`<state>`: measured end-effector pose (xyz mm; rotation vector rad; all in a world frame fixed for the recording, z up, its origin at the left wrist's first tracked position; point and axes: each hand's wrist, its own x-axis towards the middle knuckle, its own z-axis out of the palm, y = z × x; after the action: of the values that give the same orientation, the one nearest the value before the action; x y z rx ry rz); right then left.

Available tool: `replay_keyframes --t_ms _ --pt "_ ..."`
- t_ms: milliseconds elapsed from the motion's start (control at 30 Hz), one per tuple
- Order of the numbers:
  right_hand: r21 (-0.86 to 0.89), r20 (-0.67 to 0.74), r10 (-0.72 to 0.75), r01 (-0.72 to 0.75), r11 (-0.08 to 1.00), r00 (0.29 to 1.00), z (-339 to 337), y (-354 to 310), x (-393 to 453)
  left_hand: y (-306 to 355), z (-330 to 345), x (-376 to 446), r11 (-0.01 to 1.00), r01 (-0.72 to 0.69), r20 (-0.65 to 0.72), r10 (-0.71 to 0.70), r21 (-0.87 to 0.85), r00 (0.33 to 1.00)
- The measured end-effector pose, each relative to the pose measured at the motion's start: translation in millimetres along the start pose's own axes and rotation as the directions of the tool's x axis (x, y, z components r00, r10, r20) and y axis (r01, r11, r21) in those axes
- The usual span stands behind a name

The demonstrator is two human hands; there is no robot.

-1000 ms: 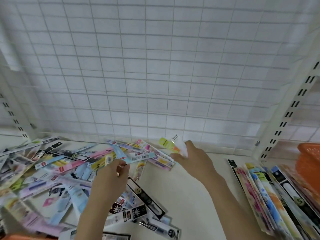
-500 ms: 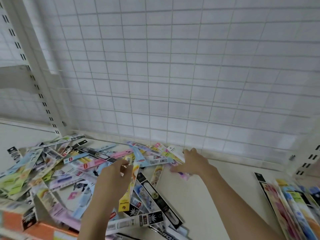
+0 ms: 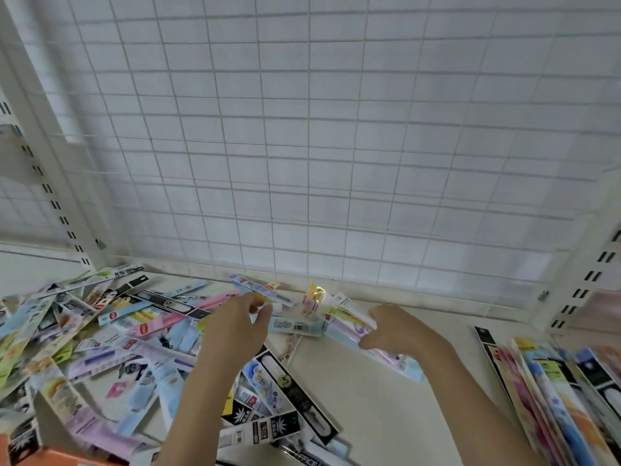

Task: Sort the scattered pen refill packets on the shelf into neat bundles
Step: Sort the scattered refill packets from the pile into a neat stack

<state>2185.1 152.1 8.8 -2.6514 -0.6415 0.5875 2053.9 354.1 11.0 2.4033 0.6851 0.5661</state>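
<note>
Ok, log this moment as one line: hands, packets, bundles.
left hand: reaching over scattered packets | right hand: gripping pale blue packets | sorted row: right side of shelf

Scattered packets (image 3: 111,334): long, narrow, many-coloured pen refill packets, lying flat and crisscrossed in a loose heap on the left of the shelf (image 3: 379,408).
Sorted bundle (image 3: 557,395): packets overlapped in a fanned row at the right.
Blue packet (image 3: 379,351): slanted, just right of the heap's back edge.
</note>
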Motion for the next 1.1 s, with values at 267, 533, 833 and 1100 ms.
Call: replay_keyframes --t_ms 267,533,833,1100 --pt "0.265 0.015 0.047 -0.049 0.963 0.999 -11 30 -22 10 17 -8 1.000 -0.020 0.049 0.019 0.016 0.999" --pt "0.256 -0.004 0.093 -0.089 0.962 0.996 -24 40 -35 9 16 -16 1.000 -0.007 0.041 0.007 -0.006 0.999" --pt "0.129 -0.030 0.007 -0.004 0.992 1.000 -13 39 -33 7 12 -25 0.999 0.026 0.050 -0.024 -0.030 0.998" --pt "0.170 -0.009 -0.032 0.033 0.985 0.999 2 24 -31 1 4 -32 0.999 0.043 0.014 -0.043 -0.008 0.999"
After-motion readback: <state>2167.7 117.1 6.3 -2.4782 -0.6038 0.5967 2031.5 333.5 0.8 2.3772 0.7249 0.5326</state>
